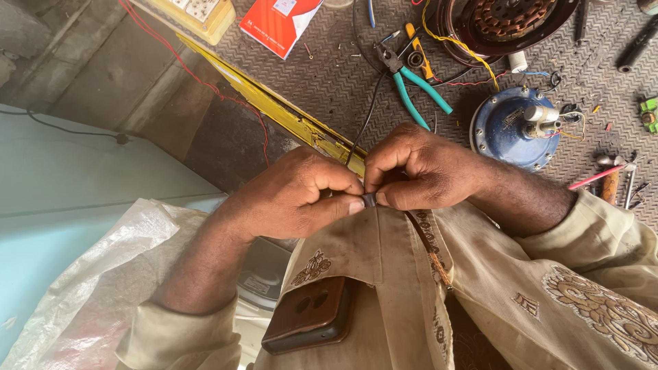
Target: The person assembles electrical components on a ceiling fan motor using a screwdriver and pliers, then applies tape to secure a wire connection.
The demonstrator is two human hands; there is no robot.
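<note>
Both my hands meet close to my chest, over my beige shirt (384,274). My left hand (288,195) and my right hand (418,171) pinch a small dark piece (369,200) between their fingertips. A thin black wire (367,120) runs from that spot up onto the mat. What exactly the dark piece is cannot be made out.
On the ribbed mat (322,75) lie teal-handled pliers (415,85), a yellow-handled tool (419,51), a blue round motor cover (510,127), a copper-wound motor part (507,20) and a red booklet (277,24). A brown phone (312,315) sits in my shirt pocket. A white woven sack (89,288) lies at left.
</note>
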